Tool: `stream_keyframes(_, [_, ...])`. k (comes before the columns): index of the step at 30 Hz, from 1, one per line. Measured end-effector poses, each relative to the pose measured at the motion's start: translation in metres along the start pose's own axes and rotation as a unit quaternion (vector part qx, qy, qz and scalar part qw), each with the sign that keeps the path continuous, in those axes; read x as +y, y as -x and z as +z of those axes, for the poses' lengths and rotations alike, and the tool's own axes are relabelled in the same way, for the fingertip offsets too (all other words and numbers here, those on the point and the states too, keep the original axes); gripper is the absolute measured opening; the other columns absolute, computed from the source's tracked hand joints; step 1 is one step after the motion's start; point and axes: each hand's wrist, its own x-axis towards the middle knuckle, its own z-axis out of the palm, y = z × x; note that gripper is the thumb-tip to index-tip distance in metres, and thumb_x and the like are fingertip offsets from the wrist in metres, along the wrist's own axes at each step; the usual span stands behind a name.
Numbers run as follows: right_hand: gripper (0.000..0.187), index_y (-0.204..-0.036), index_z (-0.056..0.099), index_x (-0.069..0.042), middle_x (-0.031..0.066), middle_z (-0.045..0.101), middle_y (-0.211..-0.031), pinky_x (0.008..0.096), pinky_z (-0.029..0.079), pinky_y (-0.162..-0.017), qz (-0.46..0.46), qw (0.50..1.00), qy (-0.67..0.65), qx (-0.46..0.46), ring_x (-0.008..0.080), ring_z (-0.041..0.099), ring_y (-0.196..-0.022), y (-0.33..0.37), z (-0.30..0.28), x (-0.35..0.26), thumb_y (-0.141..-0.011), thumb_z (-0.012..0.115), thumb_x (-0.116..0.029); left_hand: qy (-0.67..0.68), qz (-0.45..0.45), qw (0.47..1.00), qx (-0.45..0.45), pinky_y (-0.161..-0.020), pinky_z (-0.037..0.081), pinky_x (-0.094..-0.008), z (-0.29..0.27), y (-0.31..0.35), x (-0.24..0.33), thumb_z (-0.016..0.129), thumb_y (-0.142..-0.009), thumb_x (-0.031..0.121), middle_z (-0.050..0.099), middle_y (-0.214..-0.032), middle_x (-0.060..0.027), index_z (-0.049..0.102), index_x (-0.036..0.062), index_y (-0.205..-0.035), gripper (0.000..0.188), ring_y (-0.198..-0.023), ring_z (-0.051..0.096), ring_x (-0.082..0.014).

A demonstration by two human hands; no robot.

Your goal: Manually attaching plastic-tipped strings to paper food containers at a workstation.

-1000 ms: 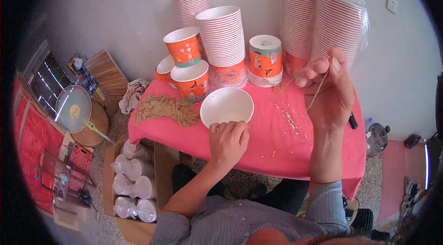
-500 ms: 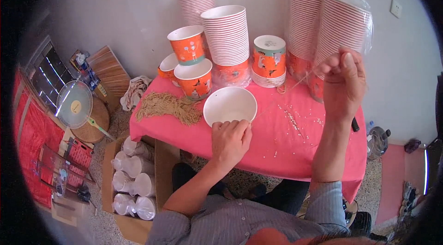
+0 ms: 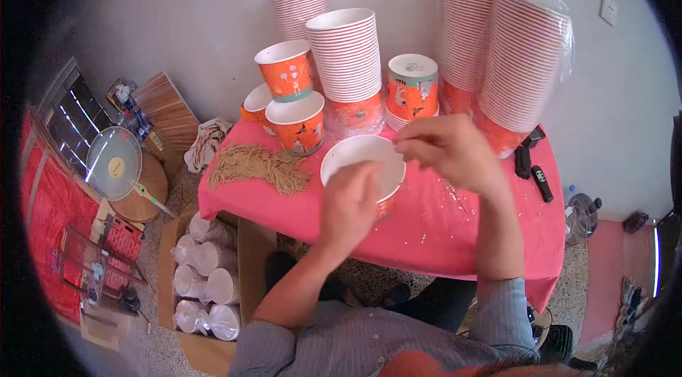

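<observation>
A white-lined orange paper bucket (image 3: 369, 146) stands upright near the middle of the pink-covered table. My left hand (image 3: 348, 199) is at its near left rim, its fingers smeared by motion. Over the right rim my right hand (image 3: 455, 153) is closed in a pinch; whatever sits between the fingertips is too small and blurred to make out. To the left lies a bundle of tan strings (image 3: 259, 167). Tiny white beads (image 3: 455, 196) are scattered on the cloth, partly hidden by my right forearm.
Behind stand nested bucket stacks (image 3: 348, 57), bagged stacks (image 3: 526, 57), an upturned bucket (image 3: 413, 89) and loose buckets (image 3: 295, 125). A black handheld device (image 3: 542, 184) lies at the table's right. An open carton (image 3: 256, 249) of bagged white cups and a fan (image 3: 114, 164) stand left.
My right hand has come down and left from high on the right, where it drew a thin string taut. My left hand has shifted slightly at the rim, and the bucket has moved slightly right.
</observation>
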Motion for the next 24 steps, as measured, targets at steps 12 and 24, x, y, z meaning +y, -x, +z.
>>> stream_keyframes(12, [0.016, -0.097, 0.08, -0.006, 0.0203, 0.074, -0.082, 0.0514, 0.059, -0.071, -0.037, 0.985, 0.165, 0.04, 0.0409, 0.073, -0.074, -0.023, 0.039, 0.038, -0.094, 0.075, -0.022, 0.159, -0.149, 0.976, 0.019, -0.077, 0.054, -0.0273, -0.025, -0.005, -0.028, 0.071, -0.104, 0.009, 0.077, -0.105, -0.0078, 0.073, -0.0012, -0.122, 0.021, -0.094, 0.072, -0.0137])
stream_keyframes(24, [0.025, -0.116, 0.078, -0.003, 0.0132, 0.079, -0.09, 0.0402, 0.06, -0.074, 0.0, 0.984, 0.17, -0.055, 0.0255, 0.077, -0.078, -0.018, 0.03, 0.033, -0.094, 0.079, -0.016, 0.084, -0.118, 0.988, -0.044, -0.077, 0.054, -0.0332, -0.03, -0.013, -0.023, 0.076, -0.099, 0.011, 0.078, -0.104, -0.0115, 0.076, 0.0005, -0.108, 0.013, -0.091, 0.071, -0.0187])
